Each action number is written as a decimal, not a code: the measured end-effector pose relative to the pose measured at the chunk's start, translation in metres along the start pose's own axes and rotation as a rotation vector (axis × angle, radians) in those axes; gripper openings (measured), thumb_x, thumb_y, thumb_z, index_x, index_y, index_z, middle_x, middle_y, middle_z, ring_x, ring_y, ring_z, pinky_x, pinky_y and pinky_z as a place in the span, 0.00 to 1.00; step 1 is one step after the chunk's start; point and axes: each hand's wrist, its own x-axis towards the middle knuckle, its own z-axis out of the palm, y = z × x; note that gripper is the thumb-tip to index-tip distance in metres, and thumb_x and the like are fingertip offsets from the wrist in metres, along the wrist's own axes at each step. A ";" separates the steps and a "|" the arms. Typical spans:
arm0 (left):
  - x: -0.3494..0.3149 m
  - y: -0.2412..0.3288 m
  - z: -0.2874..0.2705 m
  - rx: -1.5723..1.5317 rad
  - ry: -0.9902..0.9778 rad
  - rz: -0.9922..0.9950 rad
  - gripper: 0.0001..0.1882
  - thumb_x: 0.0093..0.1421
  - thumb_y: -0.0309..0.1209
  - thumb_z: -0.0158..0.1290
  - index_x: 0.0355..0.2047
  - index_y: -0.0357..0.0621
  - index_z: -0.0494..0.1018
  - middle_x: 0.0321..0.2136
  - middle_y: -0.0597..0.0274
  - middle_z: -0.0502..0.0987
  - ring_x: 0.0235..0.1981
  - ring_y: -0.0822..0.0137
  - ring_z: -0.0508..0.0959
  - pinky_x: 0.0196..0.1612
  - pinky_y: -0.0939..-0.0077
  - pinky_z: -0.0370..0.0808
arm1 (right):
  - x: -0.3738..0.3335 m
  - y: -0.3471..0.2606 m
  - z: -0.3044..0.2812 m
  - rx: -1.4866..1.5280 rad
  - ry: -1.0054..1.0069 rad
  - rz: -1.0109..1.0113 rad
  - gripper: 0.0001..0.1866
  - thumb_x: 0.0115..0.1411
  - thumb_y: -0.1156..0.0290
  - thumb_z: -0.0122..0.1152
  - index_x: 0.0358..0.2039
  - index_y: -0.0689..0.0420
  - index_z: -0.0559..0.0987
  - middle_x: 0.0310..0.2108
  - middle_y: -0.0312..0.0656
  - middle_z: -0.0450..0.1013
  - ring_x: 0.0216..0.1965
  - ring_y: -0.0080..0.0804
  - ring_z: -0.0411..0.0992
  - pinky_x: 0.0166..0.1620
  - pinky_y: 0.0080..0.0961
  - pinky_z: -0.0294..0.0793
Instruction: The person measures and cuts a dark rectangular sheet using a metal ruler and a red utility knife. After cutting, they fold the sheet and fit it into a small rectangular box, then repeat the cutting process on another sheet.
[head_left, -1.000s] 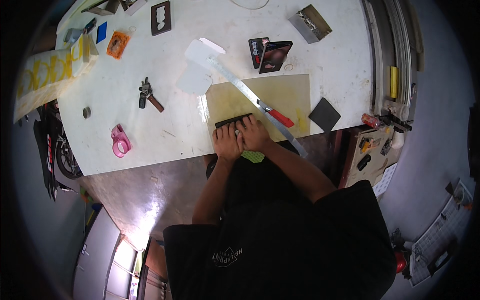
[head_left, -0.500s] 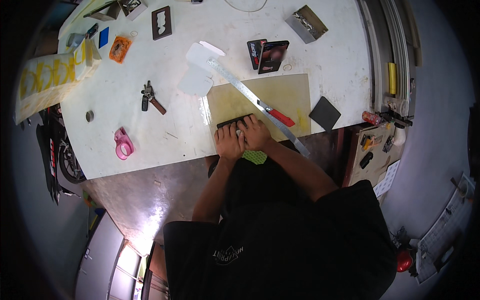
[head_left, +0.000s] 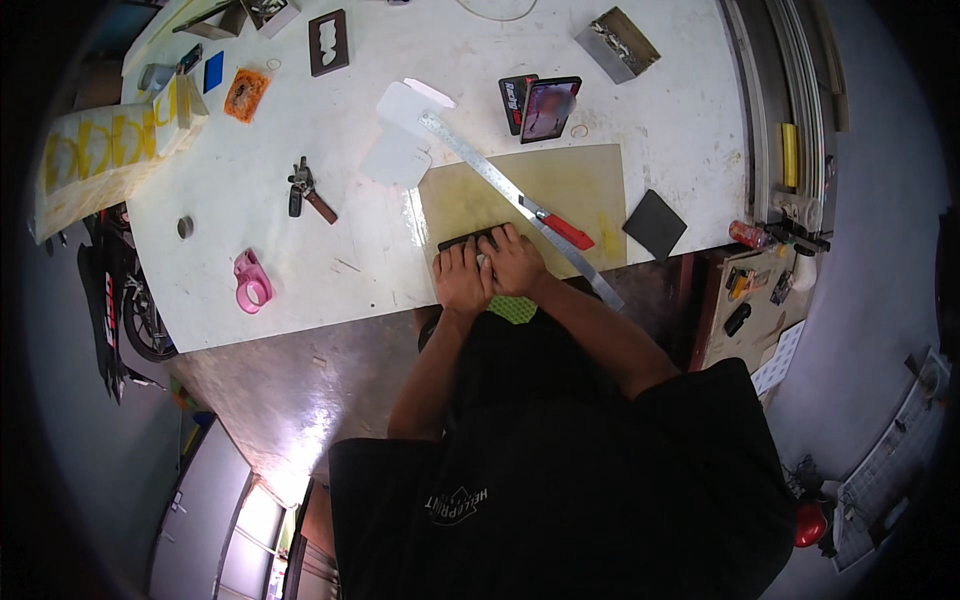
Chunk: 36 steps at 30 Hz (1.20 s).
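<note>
My left hand (head_left: 464, 284) and my right hand (head_left: 518, 266) are side by side at the table's near edge. Bent fingers of both press on a black rectangular piece (head_left: 455, 243), mostly covered by the hands. Something small and pale shows between the thumbs, too hidden to name. Beneath lies a translucent yellowish cutting mat (head_left: 590, 175). A steel ruler (head_left: 475, 158) slants across this mat, and a red utility knife (head_left: 568, 231) rests over the ruler, just beyond my right hand.
A phone (head_left: 548, 112) leans upright behind the mat; a dark square (head_left: 655, 225) lies to its right. Keys (head_left: 303, 185), a pink tape dispenser (head_left: 252, 285) and white sheets (head_left: 398, 160) are leftward. An open box (head_left: 617, 45) stands far right, a yellow-marked wrapped bundle (head_left: 110, 150) at left.
The whole view has shifted slightly. Both hands stay on the black piece with almost the same grip; the ruler and knife have not visibly moved on the mat.
</note>
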 end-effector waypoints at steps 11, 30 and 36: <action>0.001 0.000 -0.002 -0.002 -0.001 0.010 0.29 0.68 0.42 0.47 0.62 0.34 0.70 0.46 0.45 0.75 0.50 0.44 0.72 0.59 0.49 0.64 | 0.003 -0.003 -0.008 0.036 -0.057 0.029 0.23 0.56 0.58 0.58 0.50 0.55 0.77 0.48 0.50 0.70 0.55 0.49 0.68 0.46 0.42 0.79; -0.005 0.002 0.003 0.049 0.018 0.000 0.28 0.68 0.42 0.46 0.62 0.36 0.70 0.48 0.45 0.75 0.50 0.45 0.73 0.58 0.49 0.65 | -0.001 -0.002 -0.005 -0.004 -0.014 -0.002 0.23 0.57 0.57 0.56 0.50 0.56 0.77 0.49 0.51 0.71 0.54 0.49 0.68 0.42 0.42 0.81; -0.002 0.004 -0.005 -0.055 0.004 -0.006 0.31 0.70 0.44 0.46 0.66 0.36 0.66 0.54 0.43 0.73 0.56 0.43 0.70 0.64 0.46 0.61 | 0.000 -0.001 -0.001 -0.004 -0.122 0.016 0.30 0.56 0.52 0.60 0.56 0.55 0.76 0.52 0.50 0.69 0.55 0.50 0.67 0.51 0.53 0.74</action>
